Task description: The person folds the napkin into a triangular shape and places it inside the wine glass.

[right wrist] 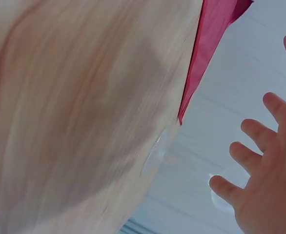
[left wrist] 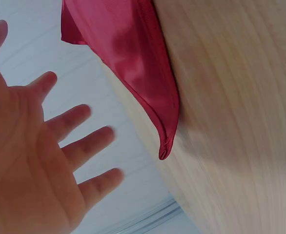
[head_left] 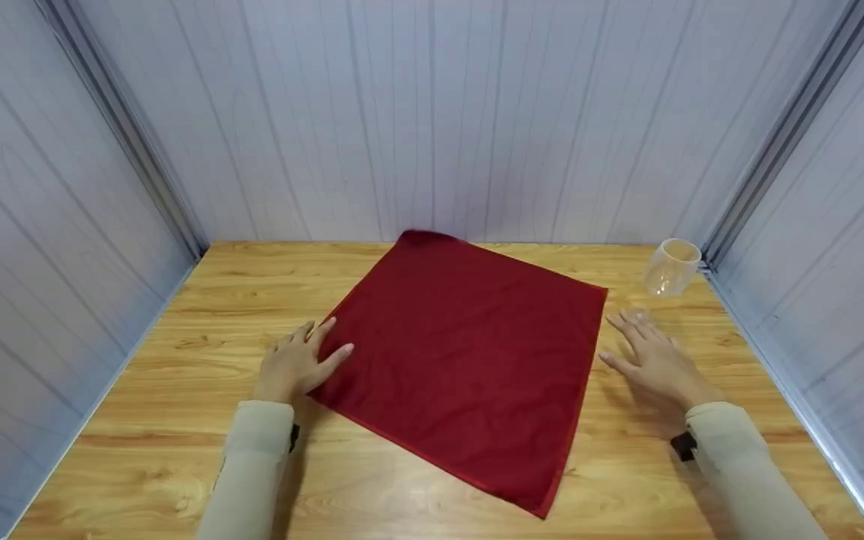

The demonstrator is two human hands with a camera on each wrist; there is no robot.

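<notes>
- Head view: a smooth, dark-red square cloth [head_left: 462,360] lies between the left hand [head_left: 297,364] and right hand [head_left: 653,364], fingers apart on both; beyond the right hand, a clear rounded cup [head_left: 670,268] stands on the wood-grained table [head_left: 154,442].
- Left wrist view: before the spread fingers, the cloth's hemmed corner tapers, sheeny.
- Right wrist view: a thin transparent rounded piece [right wrist: 155,152] lies near the spread fingers.

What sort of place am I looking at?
Probably a small work booth: pale panels close in a table on three sides, and a red cloth lies spread on it.
</notes>
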